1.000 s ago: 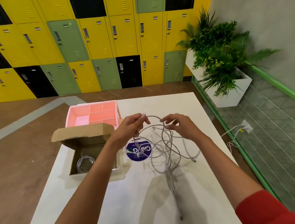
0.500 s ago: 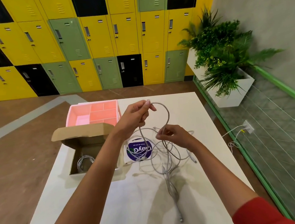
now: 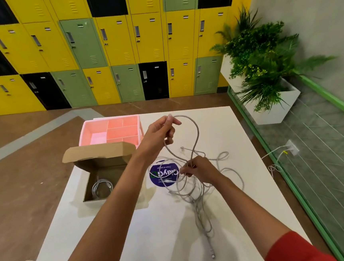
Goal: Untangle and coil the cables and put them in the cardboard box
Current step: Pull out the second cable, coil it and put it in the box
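Head view, likely untangling: left hand (image 3: 158,131) pinches cable loop (image 3: 196,132) at 12 o'clock, right hand (image 3: 201,169) grips tangle (image 3: 193,193); next, draw it free.

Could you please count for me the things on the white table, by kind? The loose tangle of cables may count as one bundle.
Cardboard box: 1
Pink tray: 1
Round blue sticker: 1
Coiled cable, inside the box: 1
Tangled cable bundle, held by the left hand and the right hand: 1
Total: 5
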